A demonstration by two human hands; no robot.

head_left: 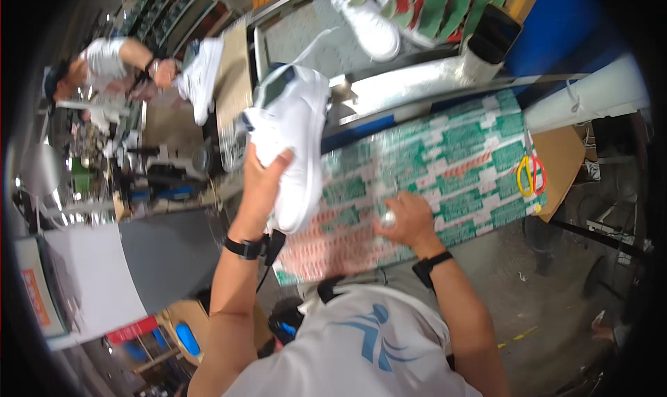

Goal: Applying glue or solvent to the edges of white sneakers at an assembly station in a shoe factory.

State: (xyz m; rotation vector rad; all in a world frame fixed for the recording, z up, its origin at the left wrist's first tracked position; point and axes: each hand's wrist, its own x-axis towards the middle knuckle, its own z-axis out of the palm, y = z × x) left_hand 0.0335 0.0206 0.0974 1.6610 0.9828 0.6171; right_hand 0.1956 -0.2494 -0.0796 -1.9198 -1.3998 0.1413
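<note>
A white sneaker [303, 140] with a dark green lining is in my left hand [262, 181], my fingers wrapped around its side. It is raised over the left end of a work surface covered with a green-and-white printed sheet [445, 162]. Low over the middle of that sheet, my right hand [411, 220] is closed around a small object with a pale, shiny round end [388, 218]; most of it is hidden by the fingers, so its kind does not show.
Scissors [531, 174] with red and yellow handles lie at the sheet's right end. Beyond the metal rail [410, 84], more white sneakers [372, 25] sit beside green and red pieces [445, 7]. At far left a co-worker [104, 67] holds another white shoe [201, 77]. A white pipe [590, 98] stands at right.
</note>
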